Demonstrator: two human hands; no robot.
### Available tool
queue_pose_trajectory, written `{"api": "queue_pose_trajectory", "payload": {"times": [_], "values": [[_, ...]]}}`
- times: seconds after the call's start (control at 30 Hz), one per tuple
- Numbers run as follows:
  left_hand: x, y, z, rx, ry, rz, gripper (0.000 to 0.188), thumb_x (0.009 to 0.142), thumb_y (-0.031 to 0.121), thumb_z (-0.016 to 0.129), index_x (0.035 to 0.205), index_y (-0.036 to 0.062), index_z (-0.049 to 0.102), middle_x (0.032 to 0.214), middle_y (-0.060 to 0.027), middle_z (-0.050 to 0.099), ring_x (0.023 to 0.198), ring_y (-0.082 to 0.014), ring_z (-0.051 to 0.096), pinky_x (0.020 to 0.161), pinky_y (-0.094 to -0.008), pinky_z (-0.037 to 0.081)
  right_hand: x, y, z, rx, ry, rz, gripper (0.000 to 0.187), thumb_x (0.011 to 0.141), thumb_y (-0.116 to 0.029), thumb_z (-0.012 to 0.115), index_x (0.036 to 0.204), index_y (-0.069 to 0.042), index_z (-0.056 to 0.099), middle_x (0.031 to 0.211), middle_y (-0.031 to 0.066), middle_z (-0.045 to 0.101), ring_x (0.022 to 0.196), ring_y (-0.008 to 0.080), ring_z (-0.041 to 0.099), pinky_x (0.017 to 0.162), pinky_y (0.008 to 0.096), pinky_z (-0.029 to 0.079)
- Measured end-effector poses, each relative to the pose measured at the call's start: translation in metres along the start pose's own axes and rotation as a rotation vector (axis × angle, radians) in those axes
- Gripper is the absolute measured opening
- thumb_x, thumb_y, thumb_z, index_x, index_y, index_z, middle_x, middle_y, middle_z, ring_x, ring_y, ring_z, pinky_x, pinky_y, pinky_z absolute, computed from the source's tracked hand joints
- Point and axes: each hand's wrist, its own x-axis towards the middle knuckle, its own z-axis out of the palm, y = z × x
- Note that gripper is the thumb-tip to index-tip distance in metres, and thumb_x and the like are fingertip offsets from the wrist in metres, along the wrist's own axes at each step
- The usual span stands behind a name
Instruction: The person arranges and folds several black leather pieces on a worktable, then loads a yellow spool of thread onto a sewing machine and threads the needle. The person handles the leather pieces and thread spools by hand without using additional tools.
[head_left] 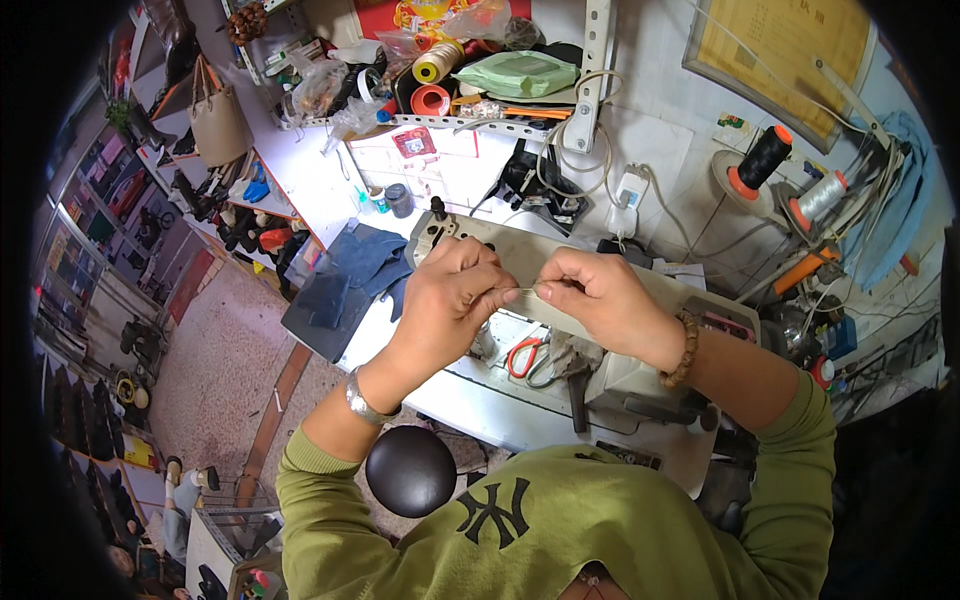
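Observation:
Both hands are held up close together over a pale sewing machine (640, 280) on the white worktable. My left hand (455, 292), with a silver bracelet at the wrist, is closed in a pinch. Facing it, my right hand (605, 300), with a wooden bead bracelet, pinches too. A thin pale thread (529, 290) spans the small gap between the fingertips; its ends are hidden in the fingers. Below the hands lie scissors (522, 358) with red-orange handles, beside a crumpled grey cloth (574, 357).
Dark blue fabric pieces (365, 262) lie at the table's left end. Small jars (399, 200) stand behind. A black thread cone (765, 160) and a white one (822, 198) are at the right. A crowded shelf (490, 125) hangs above; a round dark stool (411, 471) stands below.

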Motion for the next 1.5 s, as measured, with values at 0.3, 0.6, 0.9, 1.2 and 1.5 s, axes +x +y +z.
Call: {"api": "queue_pose_trajectory", "payload": {"times": [0.3, 0.6, 0.9, 1.2, 1.5], "values": [[-0.023, 0.005, 0.019, -1.488, 0.071, -0.711, 0.01, 0.09, 0.013, 0.065, 0.086, 0.0041, 0.064, 0.094, -0.0061, 0.067, 0.083, -0.0141, 0.058, 0.075, -0.0293, 0.046, -0.002, 0.01, 0.003, -0.23, 0.119, -0.209, 0.012, 0.085, -0.01, 0.066, 0.088, 0.001, 0.062, 0.074, 0.0111, 0.061, 0.064, 0.0217, 0.056, 0.061, 0.0322, 0.046], [-0.012, 0.036, 0.062, -0.967, 0.191, -0.482, 0.004, 0.086, 0.006, 0.066, 0.085, 0.0032, 0.066, 0.105, -0.012, 0.068, 0.089, -0.0179, 0.062, 0.079, -0.031, 0.048, -0.034, 0.02, -0.004, -0.241, 0.199, -0.164, 0.01, 0.082, -0.017, 0.067, 0.082, -0.007, 0.067, 0.088, 0.0086, 0.057, 0.073, 0.0272, 0.06, 0.067, 0.0372, 0.047], [0.003, 0.032, 0.057, -0.108, -0.08, 0.081, 0.008, 0.078, 0.003, 0.071, 0.085, 0.0015, 0.066, 0.092, -0.0081, 0.063, 0.086, -0.0246, 0.06, 0.076, -0.0311, 0.048, -0.04, 0.035, -0.021, -0.119, 0.139, -0.019, 0.011, 0.083, -0.016, 0.065, 0.084, -0.005, 0.066, 0.084, 0.0076, 0.057, 0.074, 0.0268, 0.059, 0.067, 0.0369, 0.046], [0.009, 0.025, 0.053, -0.909, -0.112, -0.591, 0.008, 0.089, 0.009, 0.065, 0.086, 0.0016, 0.066, 0.088, -0.0051, 0.063, 0.077, -0.0109, 0.055, 0.062, -0.0214, 0.042, -0.046, 0.024, -0.017, -0.496, 0.234, -0.233, 0.008, 0.083, -0.014, 0.067, 0.081, -0.008, 0.063, 0.086, 0.0046, 0.055, 0.069, 0.0263, 0.06, 0.06, 0.0382, 0.047], [0.004, 0.033, 0.049, -1.544, 0.13, -0.985, 0.012, 0.093, 0.016, 0.061, 0.092, 0.0045, 0.066, 0.101, -0.0092, 0.068, 0.086, -0.0152, 0.063, 0.067, -0.0232, 0.049, -0.045, 0.032, -0.015, -0.785, 0.251, -0.354, 0.005, 0.075, -0.014, 0.06, 0.074, -0.011, 0.057, 0.085, 0.0031, 0.053, 0.066, 0.0204, 0.061, 0.054, 0.0353, 0.049]]}}
